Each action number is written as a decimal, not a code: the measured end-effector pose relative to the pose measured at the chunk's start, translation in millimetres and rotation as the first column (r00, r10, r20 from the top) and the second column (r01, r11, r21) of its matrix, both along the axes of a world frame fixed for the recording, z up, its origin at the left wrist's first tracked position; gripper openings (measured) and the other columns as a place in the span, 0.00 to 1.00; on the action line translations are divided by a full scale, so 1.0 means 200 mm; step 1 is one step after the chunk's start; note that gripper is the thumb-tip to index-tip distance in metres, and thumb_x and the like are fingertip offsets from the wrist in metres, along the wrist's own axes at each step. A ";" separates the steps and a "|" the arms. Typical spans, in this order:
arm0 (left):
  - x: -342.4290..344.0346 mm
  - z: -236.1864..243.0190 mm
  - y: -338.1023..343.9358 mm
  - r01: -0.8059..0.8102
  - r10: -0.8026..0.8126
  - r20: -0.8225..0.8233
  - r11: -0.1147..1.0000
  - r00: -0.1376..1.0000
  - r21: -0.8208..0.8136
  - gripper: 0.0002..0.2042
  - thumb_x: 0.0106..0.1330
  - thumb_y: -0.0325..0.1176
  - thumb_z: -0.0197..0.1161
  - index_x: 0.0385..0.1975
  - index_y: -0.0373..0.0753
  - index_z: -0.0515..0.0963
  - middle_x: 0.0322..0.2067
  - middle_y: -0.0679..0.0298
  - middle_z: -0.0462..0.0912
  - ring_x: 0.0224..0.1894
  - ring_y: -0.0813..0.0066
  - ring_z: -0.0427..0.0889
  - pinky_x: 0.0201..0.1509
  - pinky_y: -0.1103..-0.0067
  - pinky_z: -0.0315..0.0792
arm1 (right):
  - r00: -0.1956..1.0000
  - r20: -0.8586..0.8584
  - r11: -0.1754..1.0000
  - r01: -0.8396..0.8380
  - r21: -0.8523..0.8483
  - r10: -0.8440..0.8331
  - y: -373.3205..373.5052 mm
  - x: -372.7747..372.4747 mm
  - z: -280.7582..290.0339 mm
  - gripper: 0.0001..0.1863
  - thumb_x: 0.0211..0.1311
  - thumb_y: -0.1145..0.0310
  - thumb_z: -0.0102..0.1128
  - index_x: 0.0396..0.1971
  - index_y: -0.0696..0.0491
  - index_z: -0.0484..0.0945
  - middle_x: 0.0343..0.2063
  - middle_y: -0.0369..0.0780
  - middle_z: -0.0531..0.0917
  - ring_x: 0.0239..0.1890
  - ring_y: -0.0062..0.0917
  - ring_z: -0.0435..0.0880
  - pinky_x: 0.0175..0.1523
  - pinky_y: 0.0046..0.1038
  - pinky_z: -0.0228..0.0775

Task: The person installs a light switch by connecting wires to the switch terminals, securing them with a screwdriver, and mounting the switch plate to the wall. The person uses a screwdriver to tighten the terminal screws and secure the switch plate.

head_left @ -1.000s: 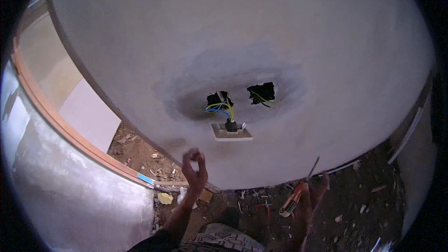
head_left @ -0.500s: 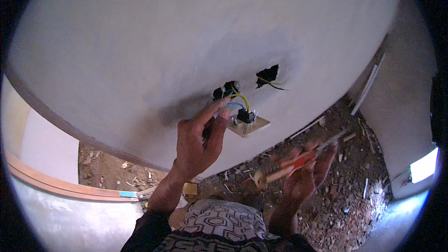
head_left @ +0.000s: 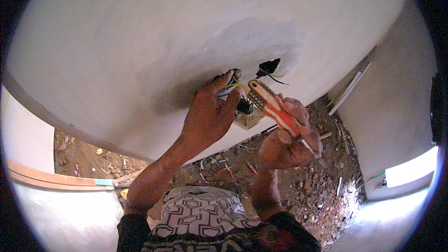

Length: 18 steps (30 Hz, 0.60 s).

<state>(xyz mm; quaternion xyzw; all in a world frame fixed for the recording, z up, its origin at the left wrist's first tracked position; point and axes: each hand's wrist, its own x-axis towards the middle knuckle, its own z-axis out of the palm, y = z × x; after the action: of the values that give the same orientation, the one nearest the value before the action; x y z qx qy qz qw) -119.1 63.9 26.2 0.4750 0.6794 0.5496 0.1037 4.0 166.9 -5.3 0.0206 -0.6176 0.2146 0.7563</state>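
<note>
A white plastered wall (head_left: 140, 42) has a grey patch with two dark holes. My left hand (head_left: 207, 114) reaches up to the left hole and pinches the yellow and blue wires (head_left: 237, 84) coming out of it. A pale socket part (head_left: 247, 116) hangs just below, partly behind my fingers. My right hand (head_left: 287, 142) grips a screwdriver with a red and white handle (head_left: 270, 107), handle end pointing up toward the wires. The right hole (head_left: 269, 66) has thin wires sticking out and is untouched.
The floor below is bare earth strewn with rubble, wire offcuts and red-handled pliers (head_left: 226, 170). A wooden frame edge (head_left: 51, 179) runs at the lower left. White conduit strips (head_left: 347, 93) lean at the right corner. My patterned clothing (head_left: 200, 214) fills the bottom.
My left hand rose from near the floor to the left hole and took hold of the wires. My right hand lifted the screwdriver up close to the socket.
</note>
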 end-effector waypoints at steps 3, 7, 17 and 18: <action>0.04 -0.04 -0.02 -0.019 0.023 0.115 0.999 0.993 -0.037 0.22 0.70 0.35 0.58 0.58 0.26 0.71 0.43 0.41 0.83 0.35 0.60 0.88 0.43 0.69 0.79 | 0.996 0.063 0.997 0.064 -0.033 -0.062 -0.08 0.00 -0.06 0.26 0.59 0.48 0.66 0.42 0.59 0.81 0.39 0.49 0.86 0.41 0.40 0.86 0.45 0.37 0.81; 0.03 -0.06 -0.02 0.001 0.018 0.230 0.997 0.973 -0.083 0.20 0.70 0.34 0.57 0.59 0.32 0.72 0.29 0.53 0.82 0.22 0.73 0.78 0.28 0.74 0.75 | 0.985 0.011 0.985 0.171 0.035 -0.172 -0.09 -0.07 -0.10 0.17 0.62 0.59 0.67 0.44 0.55 0.80 0.41 0.48 0.86 0.43 0.41 0.85 0.45 0.38 0.81; 0.06 -0.31 0.03 0.062 -0.051 0.107 0.993 0.993 -0.097 0.22 0.68 0.33 0.56 0.60 0.30 0.70 0.45 0.42 0.80 0.37 0.55 0.84 0.48 0.65 0.75 | 0.983 0.054 0.973 0.165 0.159 -0.176 0.01 -0.01 -0.41 0.17 0.66 0.63 0.63 0.50 0.48 0.69 0.44 0.47 0.82 0.41 0.44 0.83 0.44 0.40 0.81; 0.10 -0.35 0.07 0.072 -0.059 0.112 0.991 0.992 -0.116 0.22 0.68 0.33 0.56 0.60 0.28 0.70 0.49 0.39 0.79 0.42 0.50 0.85 0.54 0.63 0.75 | 0.981 0.058 0.972 0.172 0.158 -0.183 0.04 0.02 -0.45 0.17 0.67 0.62 0.61 0.50 0.48 0.68 0.44 0.48 0.82 0.42 0.44 0.83 0.44 0.40 0.81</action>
<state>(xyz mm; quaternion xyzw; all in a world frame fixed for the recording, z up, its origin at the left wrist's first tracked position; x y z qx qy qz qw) -99.5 77.6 -43.2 0.4595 0.6885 0.5290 0.1871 8.5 175.6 -94.4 0.0152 -0.6587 0.0989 0.7458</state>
